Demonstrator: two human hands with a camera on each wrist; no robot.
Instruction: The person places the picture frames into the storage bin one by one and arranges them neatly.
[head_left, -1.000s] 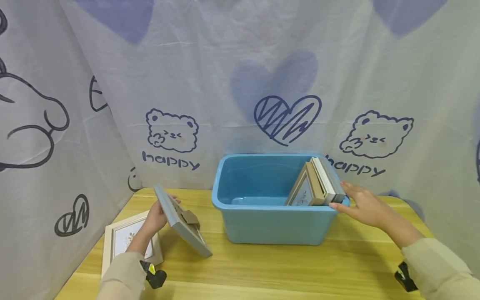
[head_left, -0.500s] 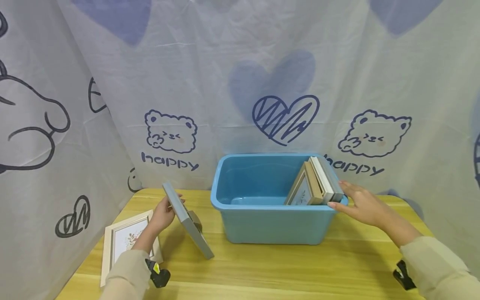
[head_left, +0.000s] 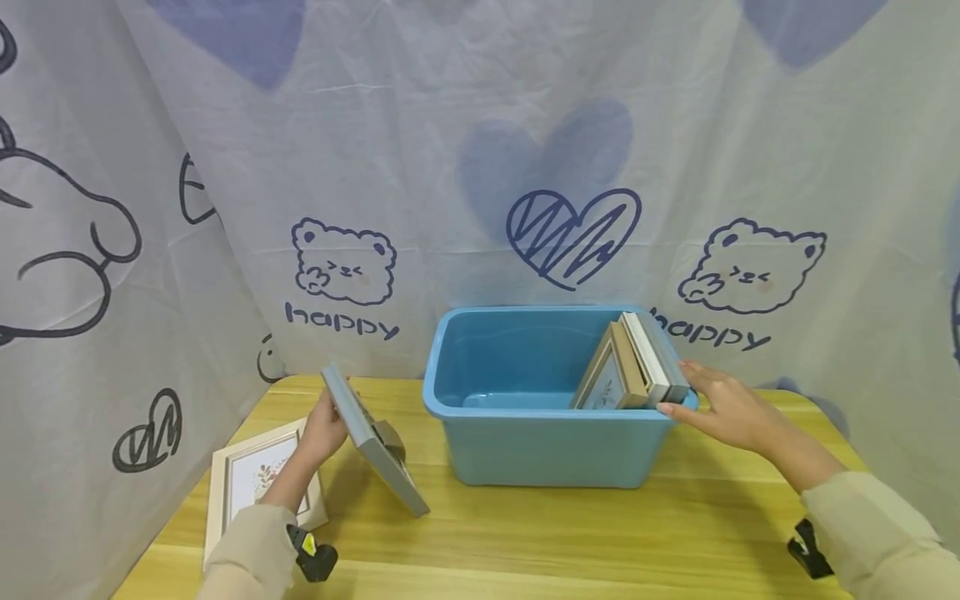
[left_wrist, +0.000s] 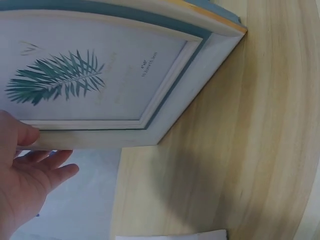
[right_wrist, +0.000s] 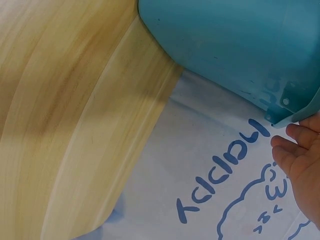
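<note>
My left hand (head_left: pixel 326 429) holds a grey-edged picture frame (head_left: pixel 375 442) by its side, tilted, its back with a stand leg facing right. In the left wrist view, the thumb lies on the front of this picture frame (left_wrist: pixel 185 95), beside a green leaf print, with the fingers behind. To the right stands a blue plastic bin (head_left: pixel 547 450). My right hand (head_left: pixel 723 408) grips the bin's right rim, thumb at the front corner. In the right wrist view, its fingers (right_wrist: pixel 295 150) bend at the underside of the rim. Several picture frames (head_left: pixel 633 367) lean upright against the bin's right wall.
A cream picture frame (head_left: pixel 217 500) with a floral print lies face up on the wooden table (head_left: pixel 570 542), partly under my left forearm. A white printed curtain (head_left: pixel 450 167) hangs behind and at the sides.
My left hand has moved slightly right with the grey-edged picture frame, whose angle has turned a little back and forth. The right hand and the bin have stayed put.
</note>
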